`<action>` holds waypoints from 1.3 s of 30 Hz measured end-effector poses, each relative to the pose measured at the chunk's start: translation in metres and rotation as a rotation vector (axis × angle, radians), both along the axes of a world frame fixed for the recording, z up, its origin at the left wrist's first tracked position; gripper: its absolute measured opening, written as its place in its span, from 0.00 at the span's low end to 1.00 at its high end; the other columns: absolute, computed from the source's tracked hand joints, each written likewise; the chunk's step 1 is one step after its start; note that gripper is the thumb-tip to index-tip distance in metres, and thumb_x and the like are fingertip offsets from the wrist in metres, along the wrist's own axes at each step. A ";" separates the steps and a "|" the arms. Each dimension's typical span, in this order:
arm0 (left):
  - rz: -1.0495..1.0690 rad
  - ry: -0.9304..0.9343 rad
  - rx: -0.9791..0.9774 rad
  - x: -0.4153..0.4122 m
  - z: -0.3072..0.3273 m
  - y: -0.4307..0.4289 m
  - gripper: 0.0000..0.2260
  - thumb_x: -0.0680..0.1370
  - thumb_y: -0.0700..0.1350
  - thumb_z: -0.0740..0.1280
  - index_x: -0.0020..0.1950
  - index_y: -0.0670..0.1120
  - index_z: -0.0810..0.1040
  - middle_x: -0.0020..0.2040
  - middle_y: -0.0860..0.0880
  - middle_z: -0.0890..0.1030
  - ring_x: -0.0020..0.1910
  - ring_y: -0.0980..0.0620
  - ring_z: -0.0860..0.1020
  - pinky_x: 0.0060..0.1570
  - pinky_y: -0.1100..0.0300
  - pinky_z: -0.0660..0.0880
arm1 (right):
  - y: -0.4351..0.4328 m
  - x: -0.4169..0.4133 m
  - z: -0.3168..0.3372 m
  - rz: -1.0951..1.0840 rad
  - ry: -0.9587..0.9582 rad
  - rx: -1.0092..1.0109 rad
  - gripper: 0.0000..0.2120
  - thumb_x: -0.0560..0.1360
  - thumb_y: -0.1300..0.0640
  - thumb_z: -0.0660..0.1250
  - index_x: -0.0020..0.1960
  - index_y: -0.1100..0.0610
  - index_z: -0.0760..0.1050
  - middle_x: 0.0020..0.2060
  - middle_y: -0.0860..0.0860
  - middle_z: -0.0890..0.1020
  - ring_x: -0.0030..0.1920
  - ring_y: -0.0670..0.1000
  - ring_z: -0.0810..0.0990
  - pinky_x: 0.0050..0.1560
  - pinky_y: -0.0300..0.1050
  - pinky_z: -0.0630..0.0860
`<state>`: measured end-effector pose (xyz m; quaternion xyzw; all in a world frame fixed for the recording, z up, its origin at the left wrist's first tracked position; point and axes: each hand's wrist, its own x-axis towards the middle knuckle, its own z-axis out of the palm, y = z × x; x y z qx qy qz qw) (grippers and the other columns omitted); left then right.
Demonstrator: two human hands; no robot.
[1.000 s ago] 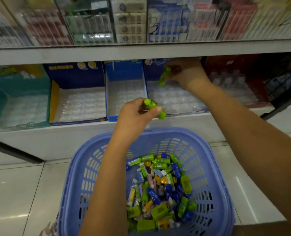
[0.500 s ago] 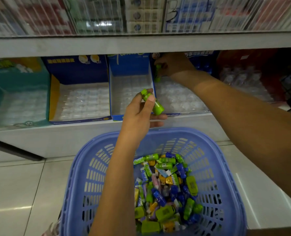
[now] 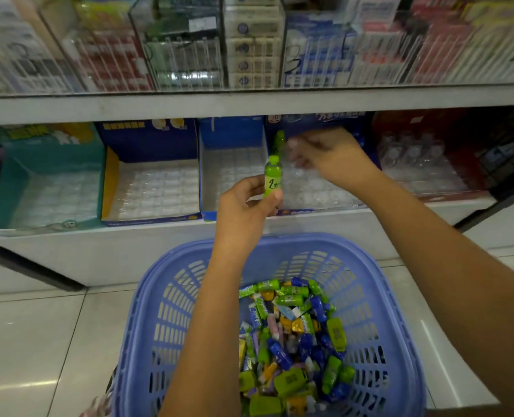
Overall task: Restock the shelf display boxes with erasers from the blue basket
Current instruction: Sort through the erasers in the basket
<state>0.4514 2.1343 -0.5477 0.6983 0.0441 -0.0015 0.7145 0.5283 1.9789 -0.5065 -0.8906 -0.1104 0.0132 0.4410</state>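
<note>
Hands: the left hand (image 3: 248, 207) grips a green bottle eraser (image 3: 273, 179) between thumb and fingers. It is upright, cap up, bright green with a black "2" on the label. It sits in front of the divide between the narrow blue box (image 3: 231, 136) and the wide blue box (image 3: 319, 210) just right of it. The left forearm comes up over the blue basket (image 3: 280, 239), with the back of the hand toward the camera.

The right hand (image 3: 329, 156) reaches into the wide blue box with the arm stretched in from the near right. It is palm down, fingers pointing left, and motion-blurred. A second green eraser (image 3: 279, 141) stands upright at the far left corner of that box, right at the fingertips. I cannot tell whether they pinch it or sit just beside it.

The basket is near, below the shelf (image 3: 129, 248), with slotted walls. The loose erasers (image 3: 295, 335) are heaped in its bottom right part: green and blue bottle shapes, plus yellow, pink and white wrapped ones.

Both blue boxes show clear celled trays. Further left are a blue-yellow box (image 3: 150, 139) and a teal box (image 3: 48, 152), and on the right a red box (image 3: 415, 124).
</note>
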 end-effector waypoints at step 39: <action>-0.294 -0.344 0.982 0.013 -0.035 -0.050 0.18 0.80 0.46 0.62 0.69 0.43 0.71 0.66 0.45 0.75 0.67 0.48 0.68 0.62 0.61 0.64 | -0.003 0.077 -0.032 -0.052 -0.030 -0.453 0.12 0.77 0.62 0.62 0.58 0.61 0.77 0.57 0.57 0.80 0.59 0.56 0.77 0.54 0.41 0.73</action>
